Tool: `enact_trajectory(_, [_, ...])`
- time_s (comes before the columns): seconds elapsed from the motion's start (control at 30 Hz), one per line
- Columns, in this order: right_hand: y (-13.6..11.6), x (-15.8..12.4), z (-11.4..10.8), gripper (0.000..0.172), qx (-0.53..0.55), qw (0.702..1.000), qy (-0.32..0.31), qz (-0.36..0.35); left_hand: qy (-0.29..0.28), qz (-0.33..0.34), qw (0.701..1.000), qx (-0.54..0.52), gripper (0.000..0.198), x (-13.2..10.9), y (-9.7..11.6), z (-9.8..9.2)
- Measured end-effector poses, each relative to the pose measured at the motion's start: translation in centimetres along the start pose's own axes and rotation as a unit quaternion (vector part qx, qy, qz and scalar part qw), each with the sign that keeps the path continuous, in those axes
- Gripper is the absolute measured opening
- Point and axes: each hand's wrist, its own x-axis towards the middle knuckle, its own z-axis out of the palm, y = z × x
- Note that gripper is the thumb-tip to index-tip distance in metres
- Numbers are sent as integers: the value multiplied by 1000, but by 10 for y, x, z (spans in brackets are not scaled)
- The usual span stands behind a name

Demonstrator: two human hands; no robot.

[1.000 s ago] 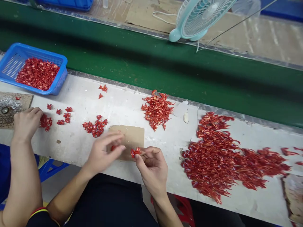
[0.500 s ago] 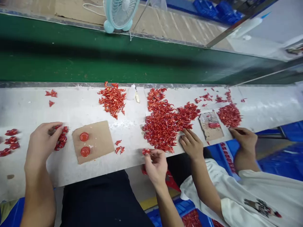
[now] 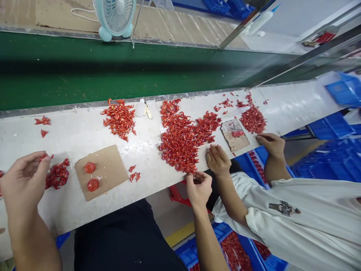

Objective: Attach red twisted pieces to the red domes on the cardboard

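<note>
My left hand [image 3: 25, 184] is pinched on a small shiny red piece [image 3: 45, 156], above the table's left part. Just right of it lies a cluster of assembled-looking red pieces [image 3: 58, 175]. My right hand [image 3: 199, 188] is closed at the front edge of a large heap of small pointed red parts [image 3: 182, 141]. Its thumb and fingertips meet at the heap; whether a part is between them I cannot make out. Between my hands, a cardboard piece [image 3: 108, 169] carries two round red dishes [image 3: 89, 167] with glossy contents. Several loose red parts [image 3: 134, 175] lie beside the cardboard.
Another red heap [image 3: 120, 118] lies at the back, near a small white bottle [image 3: 140, 108]. On my right a co-worker's hands [image 3: 218, 160] are by a second board [image 3: 234, 135] and red pile [image 3: 253, 118]. A fan [image 3: 115, 17] stands on the shelf; blue crates [image 3: 234, 244] sit below.
The view has shifted to the right. My left hand has moved left, off the cluster, with a red piece. My right hand has moved right to the large heap's edge.
</note>
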Motion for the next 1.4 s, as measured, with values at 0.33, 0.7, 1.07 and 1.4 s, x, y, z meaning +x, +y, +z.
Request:
enact_trajectory(0.33, [-15,8,-12,32,-38,999,17,-18,34,-40,967,-250,29,-34,14,1])
enact_trajectory(0.7, [-126,-64,21,16,1,851,-452,-268,-128,-105,923,-348,18,-87,12,5])
enact_trajectory(1.07, [-133,-56,39,24,-58,841,-453,-291,-177,-169,900,-361,29,-107,-3,0])
enact_trajectory(1.4, [-146,-58,7,42,-140,779,-571,-219,-155,-186,903,-354,27,-108,-7,-3])
